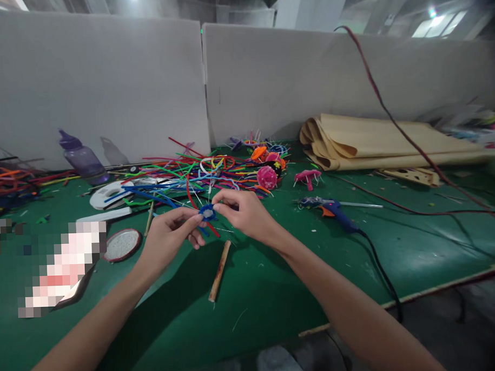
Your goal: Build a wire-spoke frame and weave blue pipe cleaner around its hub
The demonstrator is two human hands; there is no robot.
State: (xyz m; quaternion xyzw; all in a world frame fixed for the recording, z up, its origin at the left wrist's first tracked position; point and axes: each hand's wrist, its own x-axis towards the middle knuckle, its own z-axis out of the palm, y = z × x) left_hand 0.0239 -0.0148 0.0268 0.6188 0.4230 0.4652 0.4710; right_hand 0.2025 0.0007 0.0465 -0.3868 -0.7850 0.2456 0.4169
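One blue pale-centred piece (208, 213): left hand (171, 227), right hand (247, 213) pinching.

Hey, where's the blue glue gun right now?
In the head view, the blue glue gun lies on the green table, right of the right hand, just below the small pink piece.

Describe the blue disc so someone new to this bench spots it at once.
On the green table, find the pile of coloured stems. Just in front of it, the left hand and right hand pinch the small blue disc between them. Unlike the thin blue stems nearby, it is round with a pale middle.
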